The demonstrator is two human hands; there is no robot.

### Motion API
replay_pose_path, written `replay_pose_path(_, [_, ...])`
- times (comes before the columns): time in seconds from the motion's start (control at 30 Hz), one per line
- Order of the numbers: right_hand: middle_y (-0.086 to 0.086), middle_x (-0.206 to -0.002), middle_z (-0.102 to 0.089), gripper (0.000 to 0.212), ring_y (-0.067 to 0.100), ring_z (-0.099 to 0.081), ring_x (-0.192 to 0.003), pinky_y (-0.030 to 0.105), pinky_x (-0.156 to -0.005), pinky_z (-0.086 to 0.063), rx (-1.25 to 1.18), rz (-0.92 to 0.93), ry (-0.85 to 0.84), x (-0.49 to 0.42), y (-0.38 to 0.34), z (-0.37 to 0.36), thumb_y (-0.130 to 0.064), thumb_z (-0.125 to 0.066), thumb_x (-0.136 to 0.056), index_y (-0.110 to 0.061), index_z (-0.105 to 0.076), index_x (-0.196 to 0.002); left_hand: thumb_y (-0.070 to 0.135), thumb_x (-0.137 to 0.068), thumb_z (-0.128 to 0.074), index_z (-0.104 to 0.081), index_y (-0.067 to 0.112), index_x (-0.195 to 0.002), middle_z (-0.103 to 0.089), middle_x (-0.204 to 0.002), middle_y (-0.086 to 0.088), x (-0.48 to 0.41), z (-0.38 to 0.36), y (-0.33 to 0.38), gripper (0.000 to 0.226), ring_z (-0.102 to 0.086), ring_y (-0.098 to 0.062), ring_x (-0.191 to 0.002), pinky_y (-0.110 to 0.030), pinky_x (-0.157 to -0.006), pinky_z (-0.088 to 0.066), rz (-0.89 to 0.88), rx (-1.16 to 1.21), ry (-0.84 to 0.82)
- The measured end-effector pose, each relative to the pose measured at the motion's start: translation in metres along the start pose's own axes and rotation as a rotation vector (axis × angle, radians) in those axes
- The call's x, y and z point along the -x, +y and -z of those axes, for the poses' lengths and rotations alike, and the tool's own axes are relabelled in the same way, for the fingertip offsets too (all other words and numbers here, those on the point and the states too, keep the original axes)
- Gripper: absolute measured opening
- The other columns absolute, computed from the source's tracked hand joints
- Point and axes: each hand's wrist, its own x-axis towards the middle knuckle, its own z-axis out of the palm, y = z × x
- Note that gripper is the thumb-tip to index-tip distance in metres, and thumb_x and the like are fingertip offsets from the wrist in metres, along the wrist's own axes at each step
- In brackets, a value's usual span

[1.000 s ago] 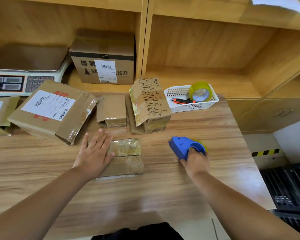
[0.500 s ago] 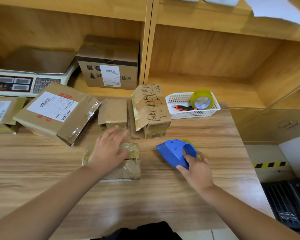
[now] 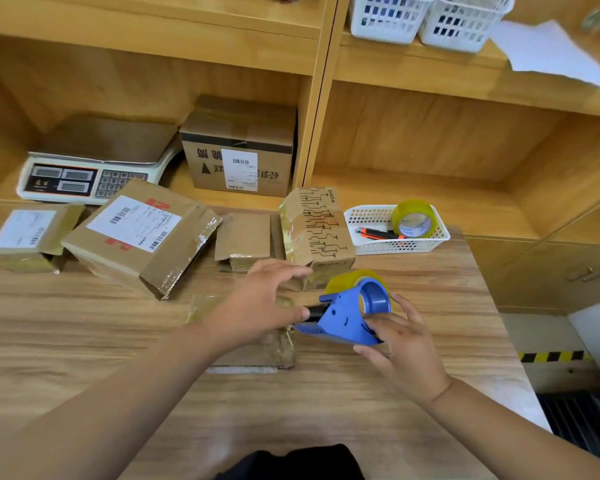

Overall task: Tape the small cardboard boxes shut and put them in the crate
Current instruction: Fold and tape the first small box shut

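**Dispenser brought to the box's right end**

Room: bare table [image 3: 84, 341] lies left of my left hand [image 3: 260, 303] and on the near side of both wrists. Just past the left fingertips stands a printed box [image 3: 317, 233], with a large labelled box [image 3: 139, 233] farther left. The table's right edge runs well right of my right hand [image 3: 402, 348]. A white basket [image 3: 395, 245] sits beyond that hand.

Change: half a second back my left palm lay flat on the small box [image 3: 274, 351]. Now it is lifted, fingers spread and loosely bent, gripping nothing. Its thumb tip is at the dispenser's black nose; touching or not, can't tell. My right hand grips the blue tape dispenser [image 3: 347, 317], thumb on its side face, and has carried it left to the box's right end.

Pointing: the dispenser's nose points left toward my left thumb, roll end raised; its long axis runs roughly left-right. The box lies flat under my left hand and forearm, mostly hidden, and its long axis seems left-right too.
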Motion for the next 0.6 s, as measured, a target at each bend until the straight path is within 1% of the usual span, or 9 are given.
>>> replay_pose_path(0.1, [-0.004, -0.080, -0.069, 0.036, 0.011, -0.065, -0.078, 0.040, -0.111, -0.029, -0.011, 0.013, -0.008, -0.008, -0.007, 0.003, -0.042, -0.064, -0.077, -0.012, -0.064, -0.096, 0.024, -0.076, -0.078, -0.068, 0.035, -0.108, -0.049, -0.104, 0.029, 0.004, 0.005, -0.004, 0.036, -0.039, 0.002, -0.117, -0.017, -0.101, -0.029, -0.050, -0.041, 0.071])
replay_pose_path(0.2, [-0.005, -0.079, -0.068, 0.034, 0.010, -0.064, -0.078, 0.039, -0.112, -0.028, -0.027, 0.039, -0.029, -0.017, -0.013, 0.006, -0.043, -0.063, -0.077, -0.019, -0.056, -0.099, 0.022, -0.077, -0.077, -0.075, 0.031, -0.094, -0.058, -0.089, 0.027, 0.010, 0.010, -0.006, 0.019, -0.051, 0.003, -0.101, -0.020, -0.092, -0.041, -0.014, 0.010, 0.140])
replay_pose_path(0.23, [-0.005, -0.079, -0.068, 0.033, 0.010, -0.063, -0.077, 0.039, -0.112, -0.028, -0.028, 0.053, -0.038, -0.020, -0.015, 0.006, -0.043, -0.063, -0.077, -0.018, -0.057, -0.098, 0.022, -0.078, -0.076, -0.075, 0.033, -0.090, -0.060, -0.085, 0.027, 0.012, 0.011, -0.006, 0.016, -0.054, 0.004, -0.096, -0.020, -0.090, -0.043, 0.020, 0.042, 0.149])
replay_pose_path(0.27, [-0.005, -0.079, -0.067, 0.033, 0.010, -0.064, -0.077, 0.040, -0.112, -0.028, -0.027, 0.069, -0.047, -0.022, -0.016, 0.005, -0.043, -0.064, -0.076, -0.017, -0.060, -0.096, 0.022, -0.079, -0.075, -0.074, 0.038, -0.084, -0.063, -0.082, 0.026, 0.015, 0.012, -0.007, 0.017, -0.056, 0.005, -0.092, -0.020, -0.087, -0.045, 0.050, 0.076, 0.161])
replay_pose_path(0.33, [-0.005, -0.079, -0.067, 0.034, 0.013, -0.065, -0.075, 0.040, -0.112, -0.027, -0.029, 0.094, -0.071, -0.028, -0.020, 0.004, -0.042, -0.065, -0.075, -0.013, -0.065, -0.092, 0.020, -0.079, -0.075, -0.068, 0.051, -0.068, -0.067, -0.081, 0.025, 0.018, 0.013, -0.010, 0.033, -0.060, 0.006, -0.086, -0.022, -0.083, -0.048, 0.090, 0.131, 0.188])
replay_pose_path(0.4, [-0.005, -0.079, -0.067, 0.033, 0.014, -0.066, -0.075, 0.039, -0.114, -0.026, -0.040, 0.107, -0.102, -0.036, -0.025, 0.004, -0.041, -0.065, -0.075, -0.012, -0.066, -0.090, 0.018, -0.080, -0.074, -0.066, 0.056, -0.062, -0.068, -0.080, 0.028, 0.023, 0.016, -0.014, 0.042, -0.062, 0.005, -0.082, -0.023, -0.081, -0.051, 0.122, 0.162, 0.203])
replay_pose_path(0.47, [-0.005, -0.079, -0.068, 0.032, 0.013, -0.066, -0.075, 0.038, -0.115, -0.024, -0.047, 0.116, -0.145, -0.042, -0.030, 0.003, -0.042, -0.064, -0.076, -0.013, -0.066, -0.090, 0.017, -0.080, -0.074, -0.068, 0.048, -0.061, -0.068, -0.075, 0.027, 0.026, 0.020, -0.018, 0.037, -0.062, 0.005, -0.075, -0.019, -0.074, -0.049, 0.167, 0.188, 0.221])
replay_pose_path(0.53, [-0.006, -0.080, -0.068, 0.033, 0.012, -0.065, -0.077, 0.037, -0.115, -0.022, -0.053, 0.120, -0.197, -0.049, -0.035, 0.003, -0.043, -0.062, -0.077, -0.016, -0.064, -0.096, 0.013, -0.081, -0.072, -0.068, 0.036, -0.063, -0.067, -0.065, 0.024, 0.030, 0.026, -0.020, 0.030, -0.056, 0.008, -0.062, -0.010, -0.063, -0.042, 0.218, 0.243, 0.258])
replay_pose_path(0.6, [-0.006, -0.085, -0.069, 0.036, 0.012, -0.062, -0.087, 0.032, -0.115, -0.019, -0.075, 0.120, -0.242, -0.056, -0.043, 0.006, -0.043, -0.059, -0.079, -0.019, -0.060, -0.105, 0.009, -0.082, -0.071, -0.068, 0.025, -0.063, -0.067, -0.062, 0.017, 0.034, 0.034, -0.024, 0.025, -0.054, 0.008, -0.057, -0.007, -0.059, -0.040, 0.268, 0.312, 0.291])
